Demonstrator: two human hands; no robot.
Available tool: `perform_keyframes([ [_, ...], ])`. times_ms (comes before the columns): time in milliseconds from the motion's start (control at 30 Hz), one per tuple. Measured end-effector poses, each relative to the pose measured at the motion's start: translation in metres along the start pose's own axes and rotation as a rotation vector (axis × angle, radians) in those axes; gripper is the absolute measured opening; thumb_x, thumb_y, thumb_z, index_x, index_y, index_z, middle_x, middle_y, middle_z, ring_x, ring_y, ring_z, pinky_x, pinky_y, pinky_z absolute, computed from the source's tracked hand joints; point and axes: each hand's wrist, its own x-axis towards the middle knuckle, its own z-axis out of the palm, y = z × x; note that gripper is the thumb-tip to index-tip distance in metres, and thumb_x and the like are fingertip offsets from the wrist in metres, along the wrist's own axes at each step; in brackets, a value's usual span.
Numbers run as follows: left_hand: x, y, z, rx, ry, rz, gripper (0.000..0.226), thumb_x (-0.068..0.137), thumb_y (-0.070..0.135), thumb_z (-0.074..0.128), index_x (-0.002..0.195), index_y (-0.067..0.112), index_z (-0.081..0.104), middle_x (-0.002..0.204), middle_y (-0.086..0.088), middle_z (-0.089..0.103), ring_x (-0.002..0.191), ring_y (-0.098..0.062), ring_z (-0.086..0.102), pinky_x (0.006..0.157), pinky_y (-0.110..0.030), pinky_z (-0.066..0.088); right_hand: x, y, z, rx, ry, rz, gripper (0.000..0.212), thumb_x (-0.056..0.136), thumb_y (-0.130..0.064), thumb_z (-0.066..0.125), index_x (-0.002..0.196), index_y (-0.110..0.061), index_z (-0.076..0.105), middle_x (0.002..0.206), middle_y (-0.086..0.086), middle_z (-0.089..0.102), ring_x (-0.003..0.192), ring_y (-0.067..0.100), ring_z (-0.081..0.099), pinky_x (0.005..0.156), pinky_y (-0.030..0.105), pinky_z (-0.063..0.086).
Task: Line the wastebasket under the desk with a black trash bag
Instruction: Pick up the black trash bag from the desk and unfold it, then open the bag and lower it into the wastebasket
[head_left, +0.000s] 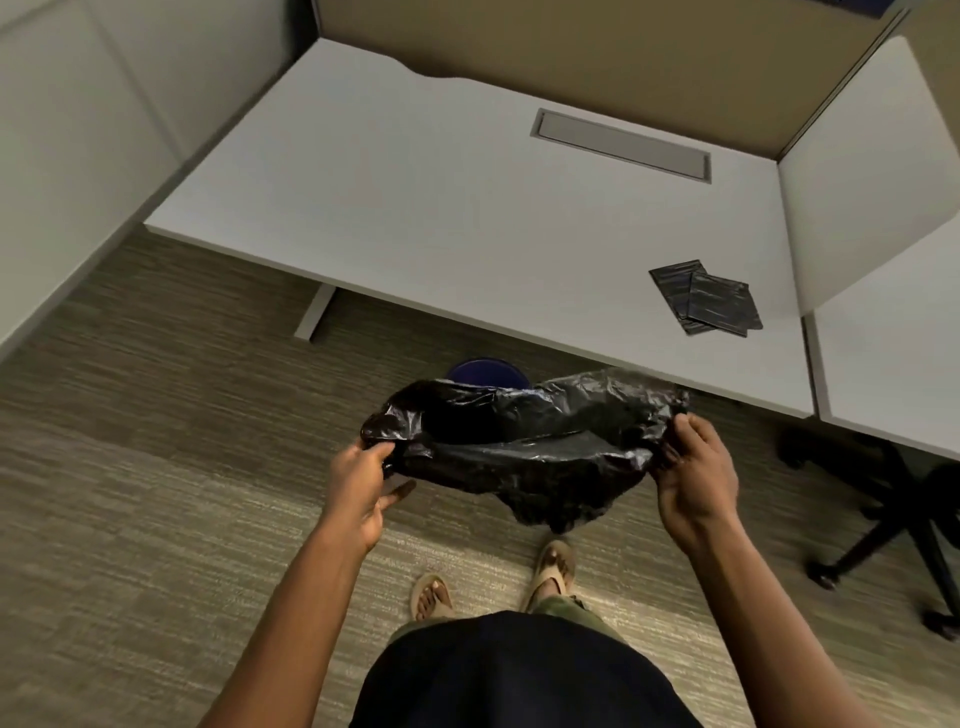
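Head view: both hands grip the trash bag (524, 441) rim before the desk (415, 208) edge, wastebasket (485, 371) seemingly beneath.

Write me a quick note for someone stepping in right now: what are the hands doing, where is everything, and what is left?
Left hand: gripping the left edge of the black trash bag.
Right hand: gripping its right edge; the mouth is spread open between both, held in the air.
Wastebasket: on the floor at the desk's front edge, mostly hidden behind the bag, not yet lined.
Folded spare bags: on the desk, right side.
Done: bag opened. Left: lower it into the wastebasket, fold the rim over.
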Motion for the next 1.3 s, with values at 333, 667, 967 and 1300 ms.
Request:
perform_keyframes([
  [333, -0.013, -0.007, 0.038, -0.121, -0.317, -0.163, 0.037, 0.104, 0.006, 0.036, 0.128, 0.013, 0.063, 0.112, -0.016, 0.075, 0.107, -0.031, 0.070, 0.087, -0.053, 0.055, -0.012, 0.020, -0.018, -1.085, -0.307, 0.060, 0.041, 0.099, -0.061, 0.048, 0.112, -0.031, 0.073, 0.117, -0.005, 0.072, 0.106, 0.012, 0.065, 0.082, 0.027, 0.048],
  [667, -0.008, 0.013, 0.071, 0.118, -0.405, -0.023, 0.039, 0.102, 0.014, 0.039, 0.119, 0.009, 0.074, 0.124, -0.022, 0.073, 0.114, -0.033, 0.070, 0.101, -0.046, 0.054, 0.023, 0.047, 0.044, -1.411, -0.587, -0.257, 0.043, 0.087, -0.013, 0.067, 0.125, -0.031, 0.071, 0.101, -0.008, 0.076, 0.088, 0.004, 0.069, 0.086, 0.033, 0.059],
  [967, 0.031, 0.020, 0.038, 1.346, 0.065, 0.670, 0.084, 0.074, 0.014, 0.086, 0.148, 0.027, 0.049, 0.145, -0.006, 0.040, 0.132, -0.023, 0.045, 0.104, -0.035, 0.050, 0.073, 0.011, 0.066, -0.831, -0.359, 0.011, 0.017, 0.092, -0.019, 0.065, 0.093, -0.026, 0.080, 0.090, 0.003, 0.081, 0.092, 0.028, 0.078, 0.087, 0.054, 0.062],
  [1300, 0.053, -0.015, 0.038, 0.341, 0.159, -0.197, 0.014, 0.097, 0.012, 0.060, 0.098, 0.019, 0.071, 0.090, -0.008, 0.073, 0.086, -0.024, 0.068, 0.066, -0.033, 0.054, 0.064, 0.035, 0.012, -1.203, -0.442, -0.188, 0.028, 0.095, -0.011, 0.062, 0.114, -0.029, 0.071, 0.104, -0.011, 0.074, 0.090, 0.010, 0.072, 0.070, 0.011, 0.046],
])
